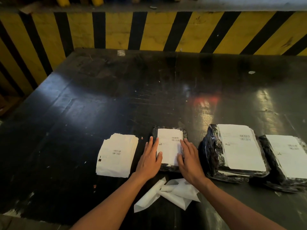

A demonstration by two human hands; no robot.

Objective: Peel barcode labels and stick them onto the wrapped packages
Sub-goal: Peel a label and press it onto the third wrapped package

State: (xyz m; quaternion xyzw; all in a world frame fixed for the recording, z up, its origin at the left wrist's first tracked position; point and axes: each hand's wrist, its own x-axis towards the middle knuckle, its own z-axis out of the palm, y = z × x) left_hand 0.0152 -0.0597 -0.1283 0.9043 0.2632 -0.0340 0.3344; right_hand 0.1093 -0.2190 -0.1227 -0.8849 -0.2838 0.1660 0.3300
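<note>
Hands lie flat on one small wrapped package [169,168], which sits on the dark counter [99,100] in the head view. The left hand [149,159] presses its straight fingers along the left edge of the barcode label [168,146] on that package; the right hand [189,161] does the same along the right edge, fingers spread and relaxed, neither curled round anything. This looks like the smoothing-down step: the label is already on and is being pressed flat.

Just left of the left hand lies the stack of unpeeled labels [116,156]. Right of the right hand sit two labelled packages [239,150], one of them on a pile, the other [287,156] further right. Below the wrists, crumpled backing paper [172,193] lies loose on the counter.

The next move probably calls for setting this package aside toward the finished ones, then reaching left for a fresh label and lifting a corner to peel it.

Each label shows two short barcodes and a small dark mark; the printed text is too small to read.
</note>
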